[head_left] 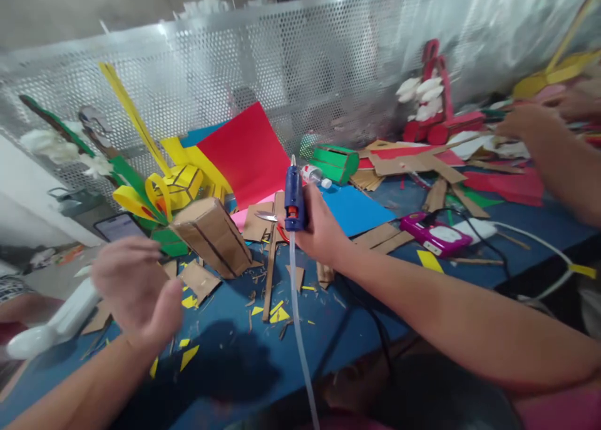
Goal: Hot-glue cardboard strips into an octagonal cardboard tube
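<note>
My right hand is closed around a blue hot glue gun, held upright with its nozzle pointing up and away from me. A clear glue stick trails from the back of the gun toward me. My left hand, blurred by motion, grips the near end of a brown cardboard box shape, which is lifted and tilted just left of the gun. Cardboard strips and yellow paper scraps lie on the blue table below both hands.
A perforated metal screen closes the back. Red paper, blue paper, a green box, scissors, a pink device with cable and a yellow-green paper craft crowd the table. Another person's hand works at the far right.
</note>
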`<move>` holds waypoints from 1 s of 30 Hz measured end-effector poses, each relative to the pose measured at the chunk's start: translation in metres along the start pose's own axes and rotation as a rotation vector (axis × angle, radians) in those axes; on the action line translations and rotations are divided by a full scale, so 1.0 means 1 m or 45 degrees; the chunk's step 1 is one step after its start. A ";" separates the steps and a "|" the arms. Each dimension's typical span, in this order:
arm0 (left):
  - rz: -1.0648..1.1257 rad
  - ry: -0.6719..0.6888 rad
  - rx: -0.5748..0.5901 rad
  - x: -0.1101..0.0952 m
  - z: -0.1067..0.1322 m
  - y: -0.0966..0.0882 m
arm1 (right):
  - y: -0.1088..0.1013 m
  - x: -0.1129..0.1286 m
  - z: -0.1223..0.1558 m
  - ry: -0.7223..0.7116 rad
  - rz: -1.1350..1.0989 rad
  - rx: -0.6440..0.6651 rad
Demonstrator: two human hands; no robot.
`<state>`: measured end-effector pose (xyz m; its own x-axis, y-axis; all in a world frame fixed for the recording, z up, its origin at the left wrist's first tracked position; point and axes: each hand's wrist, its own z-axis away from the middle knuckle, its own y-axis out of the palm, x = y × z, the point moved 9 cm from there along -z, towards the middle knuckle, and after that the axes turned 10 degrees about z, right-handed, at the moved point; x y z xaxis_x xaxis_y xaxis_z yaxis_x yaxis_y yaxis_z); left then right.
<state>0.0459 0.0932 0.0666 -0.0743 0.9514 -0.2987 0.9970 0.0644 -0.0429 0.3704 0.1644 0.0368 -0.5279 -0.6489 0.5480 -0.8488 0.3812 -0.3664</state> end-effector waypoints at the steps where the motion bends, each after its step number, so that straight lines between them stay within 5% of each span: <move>1: 0.044 -0.041 0.071 -0.014 0.001 0.019 | 0.000 0.001 0.000 -0.009 -0.003 0.004; 4: 0.238 -0.880 0.706 -0.008 0.044 0.111 | 0.001 0.004 0.001 -0.023 0.018 0.039; 6: 0.466 -1.338 0.736 -0.007 0.073 0.143 | 0.003 0.008 0.003 -0.034 0.059 0.064; 9: 0.624 -1.645 0.545 -0.002 0.085 0.158 | 0.003 0.015 0.006 -0.050 0.101 0.090; 12: 0.712 -1.743 0.425 0.002 0.086 0.158 | 0.002 0.024 0.007 -0.102 0.102 0.079; 23: 0.987 -1.801 0.346 0.004 0.091 0.158 | 0.009 0.018 0.002 -0.163 0.113 0.149; 30: 0.725 -1.751 0.423 0.014 0.089 0.152 | 0.009 0.018 -0.001 -0.234 0.036 0.184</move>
<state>0.1948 0.0892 -0.0284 0.1572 -0.1959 -0.9679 0.8633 -0.4488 0.2310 0.3536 0.1566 0.0440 -0.5260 -0.7533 0.3949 -0.8139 0.3110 -0.4908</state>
